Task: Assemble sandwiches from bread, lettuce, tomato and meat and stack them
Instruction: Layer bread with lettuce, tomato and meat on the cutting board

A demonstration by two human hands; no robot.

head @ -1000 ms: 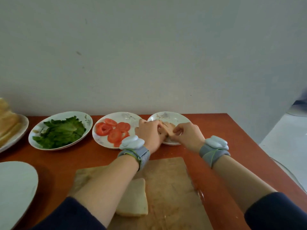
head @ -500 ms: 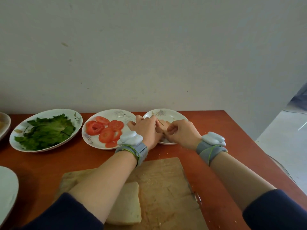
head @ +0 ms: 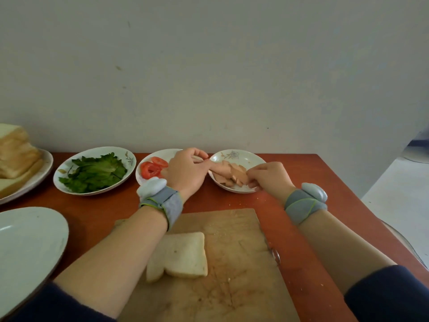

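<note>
Meat slices, thin and pale pinkish-brown, are seen overlapping in a small flowered plate just beyond the far right corner of the cutting board. Their left end is pinched by the curled fingers of the left hand, and their right end by the curled fingers of the right hand. On the cutting board a white bread slice lies flat, partly covered by the left forearm. Beyond the board's far left corner, tomato slices are half hidden behind the left hand. Further left of the board, lettuce fills an oval dish and stacked bread is piled on a plate. A white plate is set just left of the board on the desk.
</note>
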